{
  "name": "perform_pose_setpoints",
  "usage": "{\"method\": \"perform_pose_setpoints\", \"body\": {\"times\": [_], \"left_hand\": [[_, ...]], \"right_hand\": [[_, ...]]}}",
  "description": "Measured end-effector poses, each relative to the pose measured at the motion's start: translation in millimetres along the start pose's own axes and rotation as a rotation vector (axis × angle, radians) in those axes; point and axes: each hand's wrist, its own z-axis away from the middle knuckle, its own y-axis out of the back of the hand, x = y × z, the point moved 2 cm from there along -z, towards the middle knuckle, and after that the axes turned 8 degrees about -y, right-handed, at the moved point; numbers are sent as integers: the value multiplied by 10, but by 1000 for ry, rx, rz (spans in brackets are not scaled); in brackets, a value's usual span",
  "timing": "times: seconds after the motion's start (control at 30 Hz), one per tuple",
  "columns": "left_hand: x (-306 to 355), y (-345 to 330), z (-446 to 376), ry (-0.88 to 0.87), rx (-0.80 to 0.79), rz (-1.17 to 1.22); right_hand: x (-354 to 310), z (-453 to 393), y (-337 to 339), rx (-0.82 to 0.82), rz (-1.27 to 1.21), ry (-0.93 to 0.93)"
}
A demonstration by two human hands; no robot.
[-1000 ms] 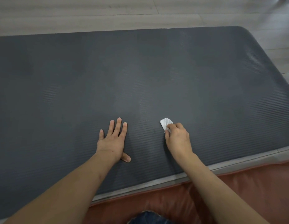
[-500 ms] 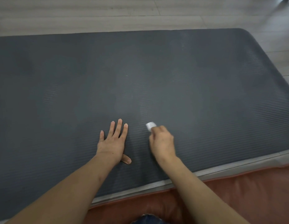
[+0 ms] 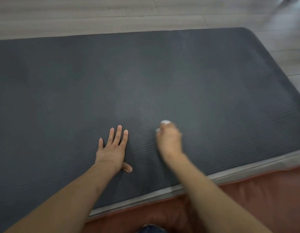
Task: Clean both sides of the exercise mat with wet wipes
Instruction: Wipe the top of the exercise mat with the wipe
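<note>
Looks like a room at home. Pale wood-plank floor (image 3: 95, 15), a dark exercise mat (image 3: 145, 73) spread across it, a reddish-brown cushion (image 3: 271, 190) along its near edge.

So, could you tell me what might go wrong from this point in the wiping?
The wet wipe is bunched small in the right hand, so each pass probably covers little of the mat and patches could be missed. The left hand presses flat on the mat, possibly leaving fresh marks there.
</note>
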Motion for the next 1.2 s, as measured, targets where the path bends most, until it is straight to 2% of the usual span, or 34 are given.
{"method": "perform_pose_setpoints", "body": {"times": [0.07,0.13,0.2,0.3,0.37,0.4,0.47,0.53,0.6,0.67,0.77,0.83,0.97,1.13,1.2], "left_hand": [[-12,-3,-2,0,10,0],[-25,-4,-5,0,16,-1],[-15,-9,-2,-5,4,4],[-2,-7,4,-6,5,7],[-5,-3,0,-3,5,7],[-5,-5,-1,-2,0,8],[-4,-9,0,-1,-2,7],[-7,-8,1,-1,6,4],[-9,-1,3,0,1,4],[-5,0,4,0,-6,3],[2,6,14,8,-16,6],[18,13,7,8,-16,7],[12,16,2,10,-16,0],[6,8,-1,10,-15,0],[8,7,-1,12,-15,3]], "right_hand": [[-472,481,-286,-143,-11,283],[-387,444,-257,-144,-22,456],[119,73,4,-106,57,375],[1077,-563,491,32,146,-6],[1214,-639,579,104,117,-182],[1034,-551,512,131,89,-190],[473,-205,215,93,-1,-92],[-69,231,-90,-3,-44,187],[-201,369,-143,-95,-77,354],[95,160,-25,-78,-80,326],[592,-53,252,-7,-62,144],[669,-34,317,-5,-88,108],[629,86,252,-25,-119,169],[676,213,293,-174,-97,209],[712,184,310,-150,-88,236]]}}
